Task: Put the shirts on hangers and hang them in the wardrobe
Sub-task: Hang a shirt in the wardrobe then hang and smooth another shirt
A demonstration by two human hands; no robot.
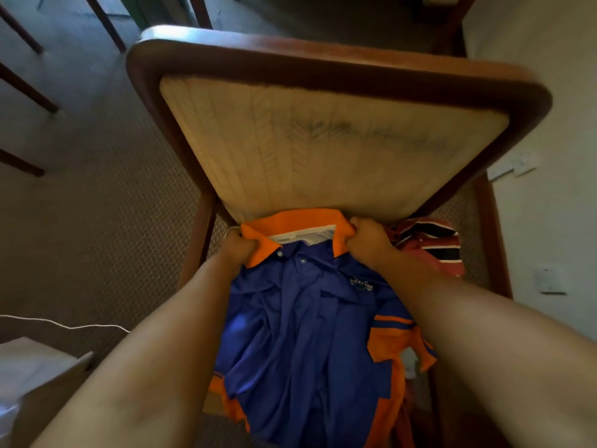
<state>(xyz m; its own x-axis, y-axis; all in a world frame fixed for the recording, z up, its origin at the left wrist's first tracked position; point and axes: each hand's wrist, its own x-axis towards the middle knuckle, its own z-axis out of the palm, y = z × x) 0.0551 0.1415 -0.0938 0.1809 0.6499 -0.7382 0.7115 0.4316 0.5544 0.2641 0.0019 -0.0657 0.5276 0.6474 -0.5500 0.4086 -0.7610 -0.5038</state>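
A blue polo shirt (310, 324) with an orange collar and orange side panels lies crumpled on the seat of a wooden chair (200, 221). My left hand (237, 248) grips the left end of its collar. At the collar's right end, my right hand (366, 237) holds the fabric bunched in its fingers. A thin metal hook shows just left of my left hand, perhaps a hanger; the rest of it is hidden. To the right, a red shirt with black and white stripes (431, 242) lies on the same seat. No wardrobe is in view.
The chair's padded beige backrest (323, 140) rises straight ahead. Patterned carpet (106, 221) spreads to the left, with dark furniture legs (29, 88) at far left. A white cable (64, 324) crosses the floor. A pale box (35, 376) sits lower left. A wall with switches (550, 279) stands right.
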